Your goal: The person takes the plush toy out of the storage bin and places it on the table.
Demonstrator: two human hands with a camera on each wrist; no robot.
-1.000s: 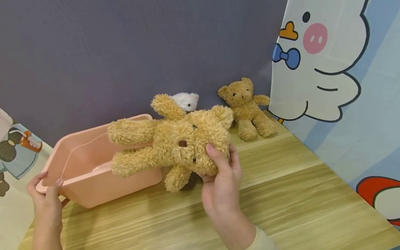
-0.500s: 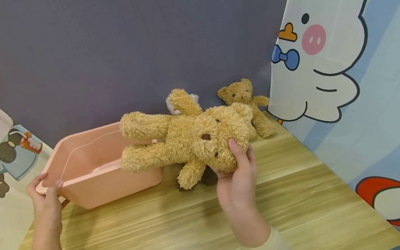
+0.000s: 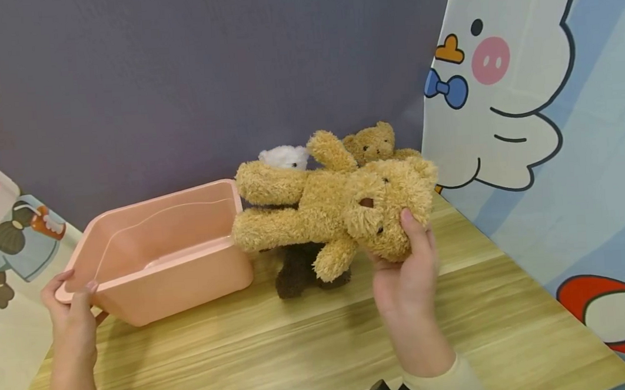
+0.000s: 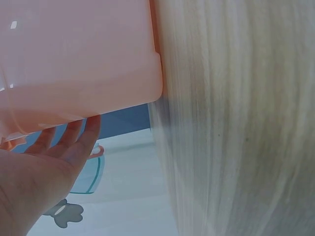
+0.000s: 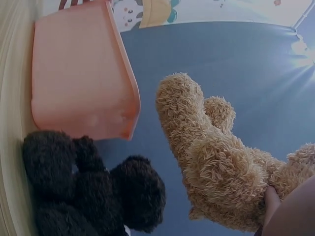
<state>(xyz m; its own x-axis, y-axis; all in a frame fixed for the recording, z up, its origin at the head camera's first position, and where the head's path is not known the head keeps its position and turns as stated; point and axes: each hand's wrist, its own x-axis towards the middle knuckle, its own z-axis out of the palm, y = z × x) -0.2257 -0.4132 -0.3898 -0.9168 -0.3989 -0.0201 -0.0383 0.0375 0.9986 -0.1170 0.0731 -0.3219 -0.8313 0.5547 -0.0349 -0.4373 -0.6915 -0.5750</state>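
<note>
My right hand grips a light-tan teddy bear by its head, thumb over the face. The bear lies sideways in the air, legs pointing left toward a pink plastic bin. In the right wrist view the teddy's fuzzy body hangs beside the bin. My left hand holds the bin's left end, thumb on top of the rim and fingers around the outside. The bin stands on the table, and the part of its inside that shows holds nothing. In the left wrist view the fingers reach along the bin's end wall.
Behind the held bear sit a white plush toy and a brown teddy bear, both partly covered. A dark brown plush toy lies right of the bin on the wood-grain table. A grey wall rises behind.
My right hand has carried the tan teddy bear rightward, away from over the bin, now partly covering the brown bear. More of the dark plush shows. The left hand and bin stay put.
</note>
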